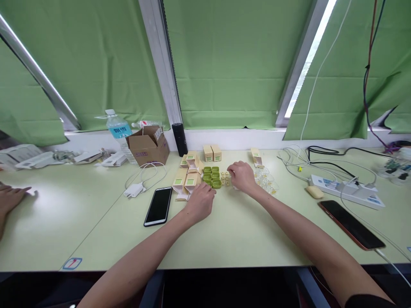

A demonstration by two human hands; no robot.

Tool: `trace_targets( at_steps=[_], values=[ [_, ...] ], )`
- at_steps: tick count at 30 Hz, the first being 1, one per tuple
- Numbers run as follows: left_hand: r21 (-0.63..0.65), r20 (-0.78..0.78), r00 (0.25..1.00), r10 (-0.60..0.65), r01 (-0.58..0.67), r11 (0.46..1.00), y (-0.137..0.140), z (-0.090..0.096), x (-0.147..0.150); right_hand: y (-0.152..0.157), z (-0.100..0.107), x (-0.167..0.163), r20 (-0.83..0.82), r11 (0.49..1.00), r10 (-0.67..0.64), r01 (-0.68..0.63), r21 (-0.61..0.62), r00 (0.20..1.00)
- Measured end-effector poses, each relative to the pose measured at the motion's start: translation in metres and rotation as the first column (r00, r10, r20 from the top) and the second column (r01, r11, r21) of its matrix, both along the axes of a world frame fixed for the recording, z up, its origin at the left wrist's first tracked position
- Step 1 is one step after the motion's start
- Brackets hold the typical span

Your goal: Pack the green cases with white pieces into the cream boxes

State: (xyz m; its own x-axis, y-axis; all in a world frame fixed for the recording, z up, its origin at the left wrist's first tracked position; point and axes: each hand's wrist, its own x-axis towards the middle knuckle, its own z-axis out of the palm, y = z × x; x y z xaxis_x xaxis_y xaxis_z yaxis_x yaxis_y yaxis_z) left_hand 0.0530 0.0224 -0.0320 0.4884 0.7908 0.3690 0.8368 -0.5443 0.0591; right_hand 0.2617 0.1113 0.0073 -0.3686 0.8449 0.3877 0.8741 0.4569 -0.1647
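Observation:
Several small green square cups point(207, 176) stand in two columns on the table. My left hand point(201, 201) lies just in front of them, beside the open cardboard boxes point(180, 176); its fingers are curled in, and whatever they may hold is hidden. To the right of the cups sit several tiny yellowish pieces point(225, 178) in rows. Over their right side my right hand point(242, 176) is closed in a pinch, its fingertips too small to show what is between them. Clear plastic pieces with yellow spots point(266, 179) lie in a pile right of that hand.
Two closed boxes point(212, 153) and an open box point(257, 157) stand farther back. A phone point(158, 206) and charger point(135, 189) lie left; another phone point(351, 224) and a power strip point(348, 191) lie right. Another person's hand point(11, 197) is at far left.

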Motion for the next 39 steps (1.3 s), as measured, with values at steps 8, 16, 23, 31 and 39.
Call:
trace_targets(
  at_steps=[8,16,23,31,39],
  values=[
    [0.095,-0.032,0.988,0.152,-0.149,0.984,0.027,0.005,0.013,-0.036,-0.033,0.009,0.249,0.993,0.035,-0.061,0.097,0.968],
    [0.073,-0.007,0.991,0.132,-0.132,0.989,0.041,0.011,0.022,-0.018,-0.031,-0.011,0.290,0.998,-0.003,-0.015,0.060,0.957],
    [0.160,0.269,0.963,-0.012,-0.032,0.987,0.021,0.022,0.004,-0.015,-0.039,-0.011,0.264,0.998,-0.010,-0.008,0.066,0.965],
    [0.058,0.628,0.776,-0.055,0.023,0.998,0.018,0.010,0.001,-0.014,-0.043,-0.009,0.223,0.995,-0.005,-0.017,0.096,0.975],
    [0.120,0.705,0.705,-0.076,-0.013,0.993,0.020,0.000,-0.005,-0.035,-0.023,-0.002,-0.542,0.972,0.233,-0.198,0.122,0.808]
  ],
)
